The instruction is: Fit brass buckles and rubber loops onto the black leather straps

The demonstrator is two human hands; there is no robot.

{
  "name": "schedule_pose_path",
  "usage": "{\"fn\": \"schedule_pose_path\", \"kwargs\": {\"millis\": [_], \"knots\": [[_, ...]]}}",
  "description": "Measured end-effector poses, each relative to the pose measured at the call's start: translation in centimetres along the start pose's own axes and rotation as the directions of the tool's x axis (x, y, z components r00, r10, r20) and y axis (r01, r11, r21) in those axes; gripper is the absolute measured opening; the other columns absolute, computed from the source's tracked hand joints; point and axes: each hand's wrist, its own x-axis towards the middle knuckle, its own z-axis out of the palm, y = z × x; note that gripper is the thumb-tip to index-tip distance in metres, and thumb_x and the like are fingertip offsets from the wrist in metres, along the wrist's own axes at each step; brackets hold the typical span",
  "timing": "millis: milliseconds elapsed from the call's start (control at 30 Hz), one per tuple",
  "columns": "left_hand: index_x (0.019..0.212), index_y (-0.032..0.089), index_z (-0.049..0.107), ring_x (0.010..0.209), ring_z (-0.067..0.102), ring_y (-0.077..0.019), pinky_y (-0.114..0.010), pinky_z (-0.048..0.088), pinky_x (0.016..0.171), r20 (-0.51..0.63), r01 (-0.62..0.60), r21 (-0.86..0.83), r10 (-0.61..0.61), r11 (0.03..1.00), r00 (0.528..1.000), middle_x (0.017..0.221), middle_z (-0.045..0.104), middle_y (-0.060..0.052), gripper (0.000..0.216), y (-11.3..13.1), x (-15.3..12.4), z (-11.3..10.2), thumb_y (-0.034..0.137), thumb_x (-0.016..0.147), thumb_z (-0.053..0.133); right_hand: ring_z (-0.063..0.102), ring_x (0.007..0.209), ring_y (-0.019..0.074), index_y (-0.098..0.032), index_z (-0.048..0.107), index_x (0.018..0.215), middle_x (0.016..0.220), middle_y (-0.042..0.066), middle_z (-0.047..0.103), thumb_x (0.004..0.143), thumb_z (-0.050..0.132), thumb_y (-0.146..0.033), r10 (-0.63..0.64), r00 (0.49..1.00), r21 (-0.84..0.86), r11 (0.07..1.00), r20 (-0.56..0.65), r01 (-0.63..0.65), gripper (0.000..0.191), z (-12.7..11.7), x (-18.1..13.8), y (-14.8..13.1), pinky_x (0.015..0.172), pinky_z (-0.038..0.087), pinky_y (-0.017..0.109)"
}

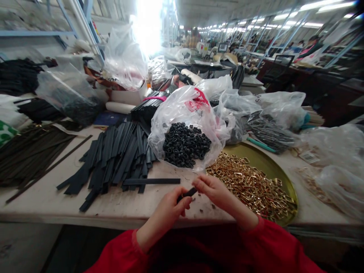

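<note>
Between my two hands is a short black strap point(189, 193), held near the table's front edge. My left hand point(173, 204) is closed around its left part, with the thumb on top. The fingers of my right hand point(211, 189) pinch its right end. Part of the strap is hidden by the fingers. Just beyond lies a single flat black strap point(153, 181), beside a fanned pile of black straps point(113, 155). Small black loops point(186, 144) fill an opened clear plastic bag point(173, 110) in front of me. Gold metal buckles point(250, 185) are heaped right of my right hand.
The buckles sit on a round gold tray point(291, 189). Long dark strips point(34, 151) lie at the far left. Plastic bags point(284, 102) crowd the back and right, with a teal tool point(261, 145) near the tray. A person point(311, 47) is in the distance.
</note>
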Motion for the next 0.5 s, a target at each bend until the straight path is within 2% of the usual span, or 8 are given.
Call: {"fn": "schedule_pose_path", "kwargs": {"millis": [67, 100, 167, 233, 333, 433, 500], "knots": [[0.079, 0.018, 0.048, 0.039, 0.042, -0.0064, -0.019, 0.032, 0.04, -0.062, 0.039, -0.011, -0.04, 0.999, 0.997, 0.058, 0.053, 0.005, 0.017, -0.1, 0.7, -0.2, 0.035, 0.08, 0.045, 0.056, 0.073, 0.0154, -0.017, 0.059, 0.082, 0.08, 0.004, 0.06, 0.087, 0.042, -0.026, -0.018, 0.985, -0.318, 0.947, -0.169, -0.038, 0.019, -1.1, 3.0, 0.6, 0.065, 0.04, 0.025], [0.078, 0.018, 0.047, 0.037, 0.039, -0.0058, -0.019, 0.029, 0.038, -0.08, 0.057, -0.037, -0.06, 0.998, 0.995, 0.056, 0.052, 0.006, 0.018, -0.2, 1.1, -0.3, 0.036, 0.081, 0.043, 0.057, 0.079, 0.0165, -0.017, 0.06, 0.086, 0.088, 0.007, 0.06, 0.085, 0.044, -0.021, -0.011, 0.982, -0.461, 0.884, -0.188, -0.078, 0.016, -1.3, 4.4, 1.0, 0.069, 0.04, 0.026], [0.078, 0.018, 0.045, 0.034, 0.036, -0.0051, -0.019, 0.025, 0.035, -0.093, 0.077, -0.103, -0.087, 0.992, 0.992, 0.055, 0.052, 0.006, 0.019, -0.2, 1.6, -0.5, 0.036, 0.081, 0.041, 0.058, 0.082, 0.0191, -0.016, 0.062, 0.087, 0.091, 0.01, 0.06, 0.082, 0.046, -0.016, 0.029, 0.985, -0.607, 0.784, -0.173, -0.129, 0.016, -1.4, 6.6, 1.6, 0.071, 0.04, 0.028], [0.079, 0.017, 0.045, 0.033, 0.034, -0.0045, -0.018, 0.023, 0.035, -0.097, 0.101, -0.171, -0.119, 0.98, 0.988, 0.055, 0.053, 0.005, 0.018, -0.1, 1.8, -0.6, 0.035, 0.08, 0.04, 0.059, 0.079, 0.0212, -0.014, 0.062, 0.082, 0.087, 0.012, 0.06, 0.08, 0.048, -0.014, 0.061, 0.985, -0.627, 0.765, -0.159, -0.148, 0.015, -1.1, 7.9, 2.1, 0.069, 0.04, 0.03], [0.082, 0.017, 0.046, 0.033, 0.035, -0.004, -0.018, 0.022, 0.035, -0.081, 0.14, -0.264, -0.167, 0.954, 0.983, 0.056, 0.054, 0.005, 0.016, 0.1, 1.6, -0.7, 0.031, 0.079, 0.04, 0.058, 0.081, 0.0225, -0.013, 0.061, 0.079, 0.086, 0.013, 0.061, 0.079, 0.048, -0.014, 0.067, 0.983, -0.591, 0.792, -0.169, -0.156, 0.013, -1.0, 8.1, 2.4, 0.069, 0.039, 0.031], [0.082, 0.017, 0.046, 0.033, 0.034, -0.0041, -0.018, 0.022, 0.035, -0.078, 0.151, -0.301, -0.182, 0.941, 0.98, 0.055, 0.054, 0.005, 0.015, 0.3, 1.3, -0.6, 0.031, 0.078, 0.041, 0.058, 0.078, 0.0203, -0.014, 0.058, 0.077, 0.081, 0.01, 0.062, 0.079, 0.046, -0.016, 0.068, 0.981, -0.527, 0.836, -0.182, -0.156, 0.012, -1.4, 7.0, 2.1, 0.069, 0.04, 0.03], [0.08, 0.017, 0.046, 0.033, 0.035, -0.0044, -0.018, 0.022, 0.035, -0.104, 0.12, -0.264, -0.152, 0.957, 0.983, 0.054, 0.053, 0.005, 0.016, 0.4, 1.0, -0.5, 0.033, 0.078, 0.041, 0.057, 0.071, 0.0165, -0.016, 0.056, 0.076, 0.074, 0.005, 0.061, 0.08, 0.047, -0.021, 0.07, 0.982, -0.474, 0.868, -0.173, -0.145, 0.011, -1.4, 5.7, 1.6, 0.064, 0.041, 0.027]]}}
